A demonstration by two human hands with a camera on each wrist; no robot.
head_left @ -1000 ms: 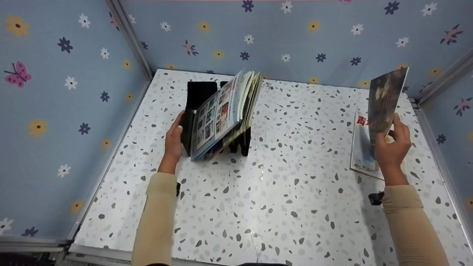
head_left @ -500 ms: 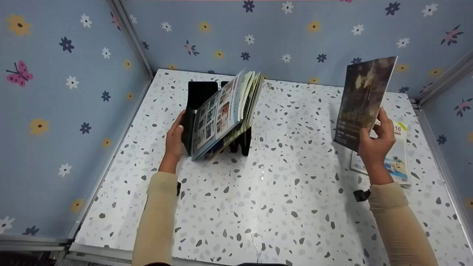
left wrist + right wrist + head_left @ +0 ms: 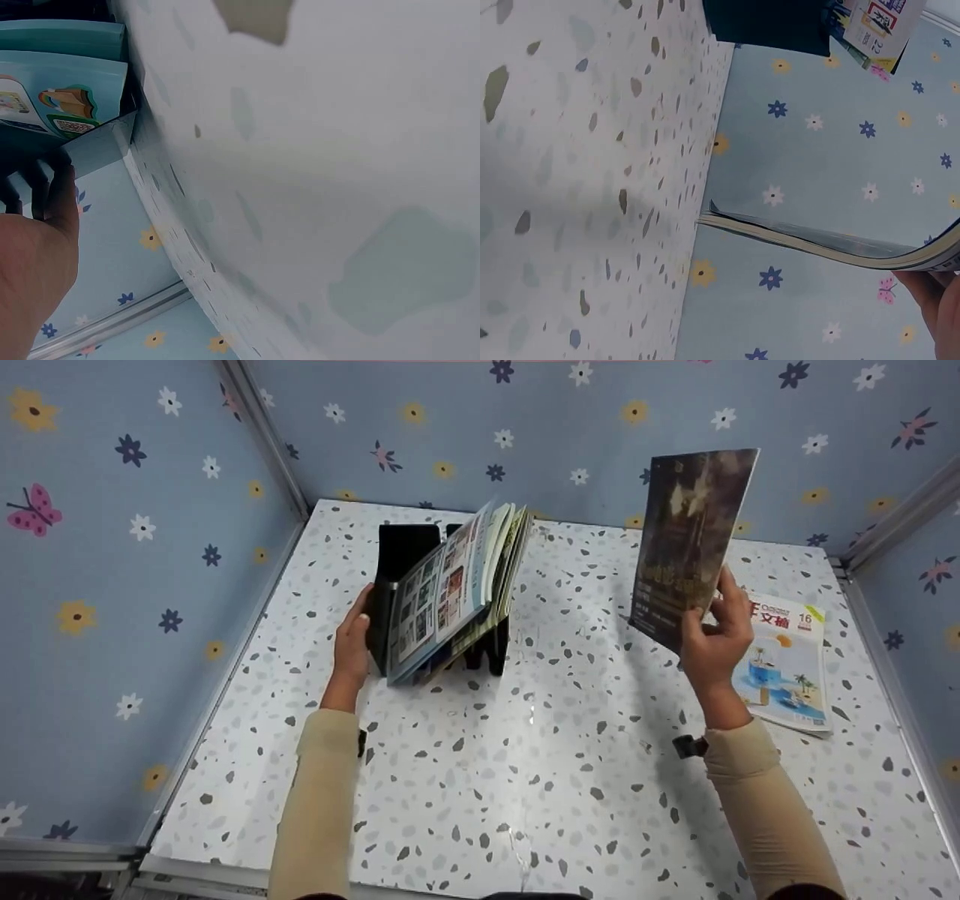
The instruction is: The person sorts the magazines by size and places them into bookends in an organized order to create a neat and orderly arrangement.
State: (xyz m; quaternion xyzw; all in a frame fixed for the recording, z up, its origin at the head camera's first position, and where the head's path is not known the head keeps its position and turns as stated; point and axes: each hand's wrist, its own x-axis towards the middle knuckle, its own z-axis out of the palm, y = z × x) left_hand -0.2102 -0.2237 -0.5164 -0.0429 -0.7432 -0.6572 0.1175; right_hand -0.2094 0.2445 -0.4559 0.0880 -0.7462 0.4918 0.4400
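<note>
My left hand (image 3: 352, 649) rests along the outer left side of a black bookend (image 3: 405, 551), its fingers stretched against the panel. Several magazines (image 3: 442, 592) lean in that bookend, tilted to the right, with a light blue cover facing up. In the left wrist view, fingertips meet the panel below the blue cover (image 3: 71, 86). My right hand (image 3: 716, 637) pinches a dark brown magazine (image 3: 686, 540) by its lower right edge, thumb in front. It stands nearly upright above the table, and the right wrist view shows its page edges (image 3: 810, 251) bending slightly.
Another magazine (image 3: 787, 660) with a beach picture lies flat on the speckled white table (image 3: 585, 780) at the right, partly behind my right hand. Blue flowered panels (image 3: 570, 405) wall in the back and both sides.
My right hand has lifted the dark magazine off the one lying flat and carried it left, turning its cover towards me. The left hand and bookend have stayed put.
</note>
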